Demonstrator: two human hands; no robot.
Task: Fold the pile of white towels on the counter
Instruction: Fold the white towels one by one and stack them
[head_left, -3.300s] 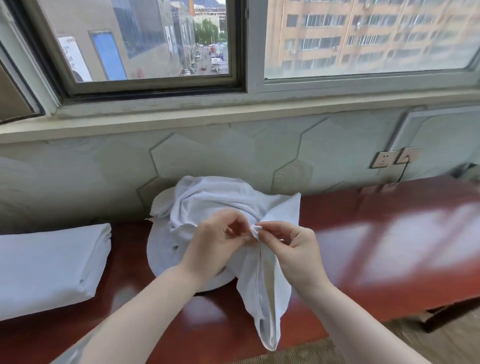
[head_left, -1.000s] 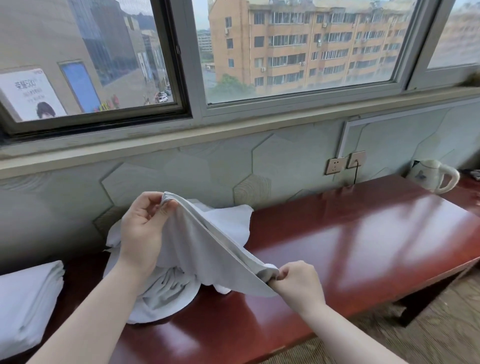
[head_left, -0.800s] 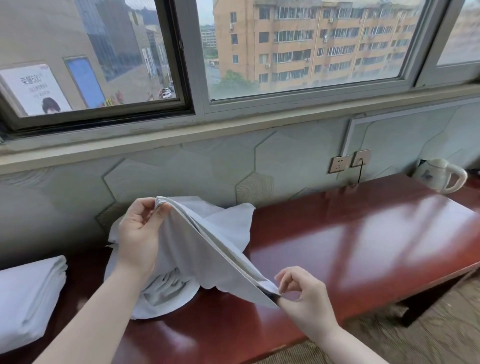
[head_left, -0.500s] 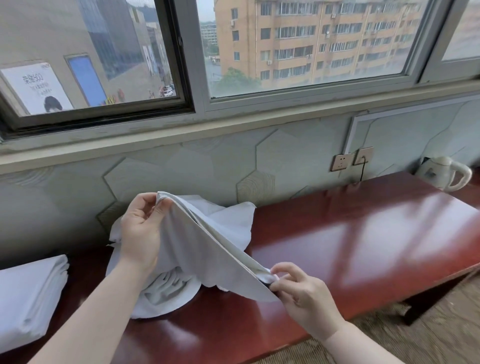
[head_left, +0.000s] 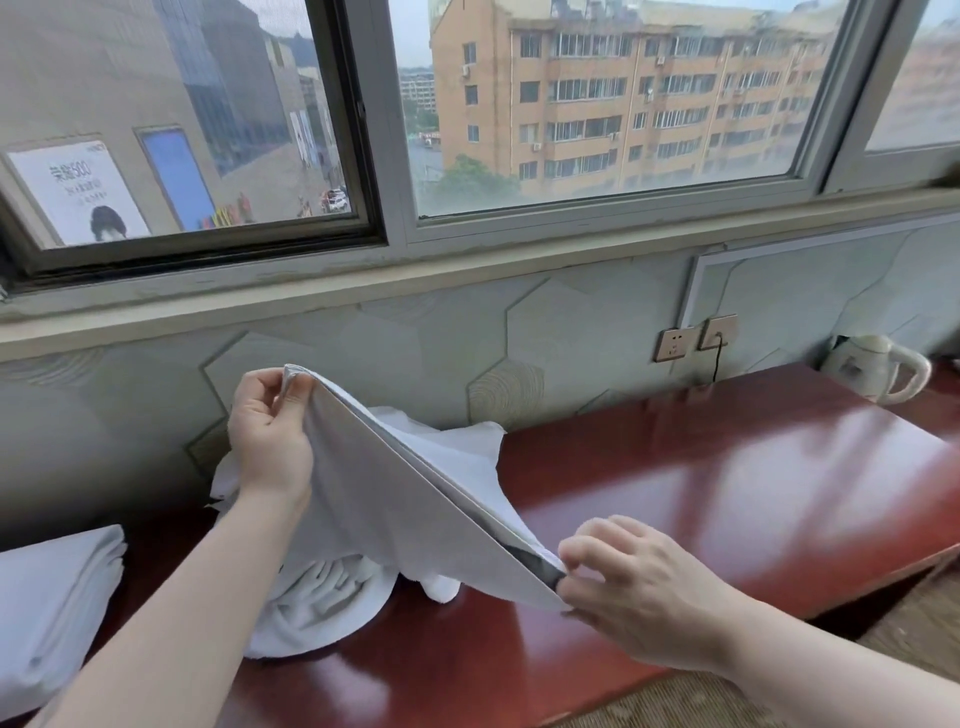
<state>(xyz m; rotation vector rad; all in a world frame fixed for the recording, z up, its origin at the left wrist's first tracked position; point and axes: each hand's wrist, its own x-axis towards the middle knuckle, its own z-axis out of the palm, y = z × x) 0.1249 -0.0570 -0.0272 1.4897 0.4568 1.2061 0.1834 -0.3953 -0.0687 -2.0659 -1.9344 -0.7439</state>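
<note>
A white towel (head_left: 410, 509) is stretched in the air, doubled over, above the red-brown counter (head_left: 727, 493). My left hand (head_left: 270, 431) pinches its upper corners, raised near the wall. My right hand (head_left: 639, 587) pinches the lower corners near the counter's front edge, with the other fingers spread. Beneath the stretched towel lies a crumpled pile of white towels (head_left: 322, 597) against the wall.
A stack of folded white towels (head_left: 47, 603) lies at the far left of the counter. A white electric kettle (head_left: 878, 369) stands at the far right by the wall sockets (head_left: 696, 338). Windows run above the wall panel. Carpet shows below the counter's front edge.
My hands, which held the towel's corners together over the pile, have drawn apart and stretched it. In the last second my right hand regripped the lower corner; my left hand lifted slightly.
</note>
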